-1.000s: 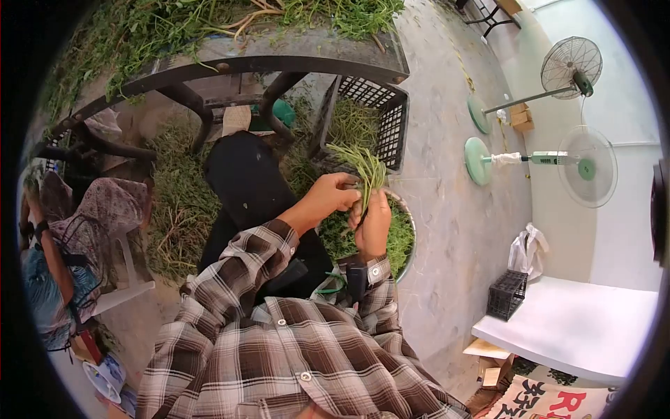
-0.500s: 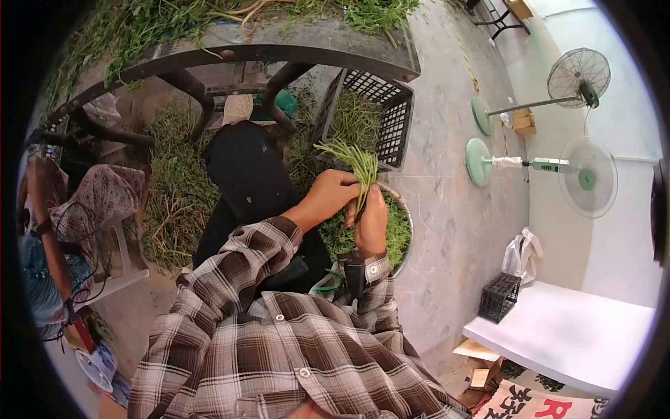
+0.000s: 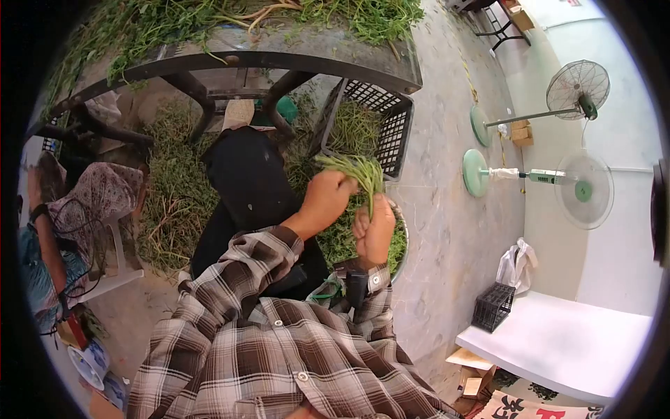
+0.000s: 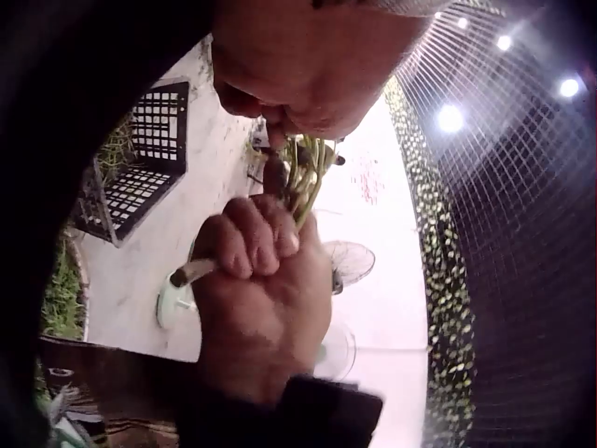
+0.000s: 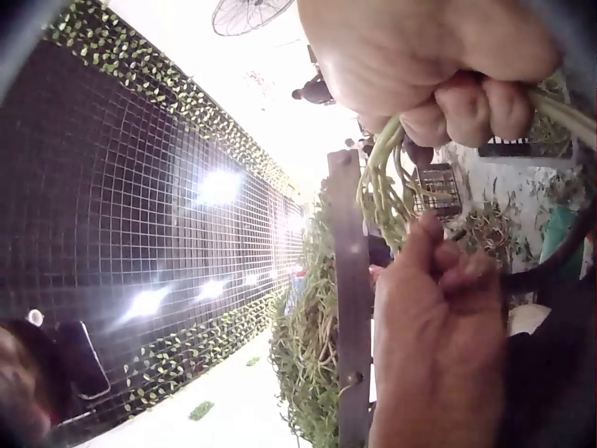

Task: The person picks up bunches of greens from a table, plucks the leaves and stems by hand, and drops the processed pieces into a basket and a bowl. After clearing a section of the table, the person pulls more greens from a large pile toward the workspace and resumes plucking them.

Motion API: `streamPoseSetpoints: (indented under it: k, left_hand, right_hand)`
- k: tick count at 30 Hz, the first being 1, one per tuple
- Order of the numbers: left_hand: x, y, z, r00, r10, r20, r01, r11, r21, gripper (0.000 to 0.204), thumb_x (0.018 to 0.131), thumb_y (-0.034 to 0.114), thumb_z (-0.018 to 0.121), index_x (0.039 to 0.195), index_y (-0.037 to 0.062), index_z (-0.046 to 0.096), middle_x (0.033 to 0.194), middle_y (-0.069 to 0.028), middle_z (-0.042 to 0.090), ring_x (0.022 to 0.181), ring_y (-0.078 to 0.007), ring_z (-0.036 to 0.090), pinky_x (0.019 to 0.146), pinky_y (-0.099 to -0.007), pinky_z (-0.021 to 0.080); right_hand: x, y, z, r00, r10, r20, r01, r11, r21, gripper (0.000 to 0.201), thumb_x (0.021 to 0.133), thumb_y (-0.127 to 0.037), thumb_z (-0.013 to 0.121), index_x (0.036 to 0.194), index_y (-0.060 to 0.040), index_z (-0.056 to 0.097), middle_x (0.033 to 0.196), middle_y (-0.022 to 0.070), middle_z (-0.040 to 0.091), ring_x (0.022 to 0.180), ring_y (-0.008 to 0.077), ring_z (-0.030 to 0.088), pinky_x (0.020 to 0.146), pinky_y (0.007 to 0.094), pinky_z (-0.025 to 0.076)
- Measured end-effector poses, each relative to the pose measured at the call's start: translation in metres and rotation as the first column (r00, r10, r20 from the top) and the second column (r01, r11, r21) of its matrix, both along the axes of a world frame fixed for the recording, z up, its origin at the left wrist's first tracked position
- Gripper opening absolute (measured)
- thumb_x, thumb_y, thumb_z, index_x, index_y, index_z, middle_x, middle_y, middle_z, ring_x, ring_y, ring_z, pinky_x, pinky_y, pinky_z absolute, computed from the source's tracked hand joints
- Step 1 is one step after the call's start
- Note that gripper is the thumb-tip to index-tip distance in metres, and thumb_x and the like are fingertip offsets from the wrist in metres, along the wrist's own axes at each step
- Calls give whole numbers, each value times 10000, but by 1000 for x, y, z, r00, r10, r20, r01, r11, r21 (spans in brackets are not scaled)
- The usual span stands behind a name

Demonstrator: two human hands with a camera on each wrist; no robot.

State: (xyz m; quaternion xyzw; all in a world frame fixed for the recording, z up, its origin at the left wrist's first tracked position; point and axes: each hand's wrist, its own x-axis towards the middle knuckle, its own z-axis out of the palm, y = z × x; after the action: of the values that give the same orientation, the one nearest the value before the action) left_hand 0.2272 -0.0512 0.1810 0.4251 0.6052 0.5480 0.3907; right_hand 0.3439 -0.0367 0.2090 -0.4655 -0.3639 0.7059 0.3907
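Note:
A bunch of slender green stems [image 3: 364, 167] is held up in front of my lap. My right hand [image 3: 375, 229] grips its lower end with curled fingers; in the right wrist view the cut stem end sticks out past the fist. My left hand [image 3: 324, 201], slightly blurred, has thumb and fingers at the bunch's upper part, seeming to pinch it. Under both hands stands a round basin [image 3: 406, 241] of leafy greens [image 3: 342, 234]. Just ahead, a black plastic crate [image 3: 396, 143] contains more stems [image 3: 354, 126].
Leafy plants [image 3: 153, 31] cover much of the dark table [image 3: 314, 61] ahead. Loose stems [image 3: 171, 202] lie heaped on the floor left of my knee [image 3: 244, 171]. At the left another person's arm [image 3: 47, 251] shows. Two fans [image 3: 578, 89] and a white table [image 3: 565, 342] stand to the right.
My left hand has shifted up along the bunch, away from my right hand's fingers. The right hand keeps its grip and has moved slightly down and right.

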Motion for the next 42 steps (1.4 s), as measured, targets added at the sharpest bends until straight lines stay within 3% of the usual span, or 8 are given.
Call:
streamPoseSetpoints:
  k: [2, 4, 8, 11, 22, 33, 38, 42]
  left_hand:
    - [-8, 6, -4, 966, 224, 125, -225, 974, -4, 213, 818, 132, 536, 710, -45, 585, 613, -74, 544, 576, -131, 492, 559, -317, 388]
    - [-14, 8, -8, 975, 164, 151, -153, 985, -80, 220, 835, 149, 530, 724, -29, 596, 629, -37, 553, 583, -97, 470, 561, -294, 382]
    - [-8, 2, 0, 950, -163, 267, 205, 969, -138, 277, 798, 276, 607, 827, 2, 634, 634, -15, 527, 570, -87, 482, 517, -285, 387]
    - [-2, -3, 14, 756, -317, 573, 406, 913, -31, 285, 783, 251, 660, 931, 12, 608, 670, 12, 535, 577, -91, 491, 530, -231, 412]
    - [-8, -4, 9, 697, -104, 709, 221, 973, -75, 168, 759, 145, 672, 751, 0, 588, 609, -9, 536, 498, -81, 470, 468, -222, 387]
    - [-7, 0, -3, 841, 18, 540, 94, 979, -179, 164, 805, 142, 610, 713, 10, 578, 591, -20, 527, 460, -67, 435, 416, -218, 341]
    - [-29, 7, 4, 751, 206, 627, -99, 975, -201, 188, 852, 196, 581, 778, 25, 602, 594, 14, 477, 441, -51, 379, 409, -214, 324]
    - [-27, 7, 9, 749, 175, 639, -43, 975, -216, 214, 869, 222, 564, 785, 29, 603, 596, 15, 472, 454, -48, 378, 409, -213, 322]
  right_hand:
    - [11, 2, 3, 999, -47, -6, 47, 997, 59, 207, 934, -266, 441, 867, -74, 476, 465, -41, 316, 341, 50, 261, 311, 196, 207]
    - [22, 2, 5, 999, -53, 5, 53, 995, 84, 199, 930, -265, 452, 887, -72, 479, 467, -43, 313, 343, 49, 254, 313, 195, 200]
    - [32, 0, 5, 991, -112, 68, 103, 987, 123, 212, 926, -272, 463, 915, -61, 485, 475, -46, 314, 351, 41, 253, 317, 196, 204]
    - [24, 1, 5, 977, -153, 146, 121, 971, 208, 222, 925, -277, 463, 910, -57, 493, 487, -47, 331, 359, 36, 271, 321, 196, 212]
    - [6, -11, -4, 931, -146, 333, 15, 930, 366, 210, 920, -249, 472, 944, -49, 529, 562, -62, 369, 415, 21, 317, 363, 181, 252]
    - [11, -16, -13, 885, -245, 396, 40, 888, 459, 178, 915, -221, 471, 903, -54, 531, 578, -60, 382, 437, 18, 327, 375, 182, 255]
    - [44, -25, 4, 862, -415, 292, 325, 893, 311, 156, 909, -217, 482, 923, -67, 523, 547, -47, 388, 387, 23, 309, 326, 181, 222]
    - [73, -22, 13, 860, -429, 278, 304, 866, 397, 185, 907, -253, 499, 889, -70, 513, 529, -35, 393, 368, 29, 304, 312, 183, 213]
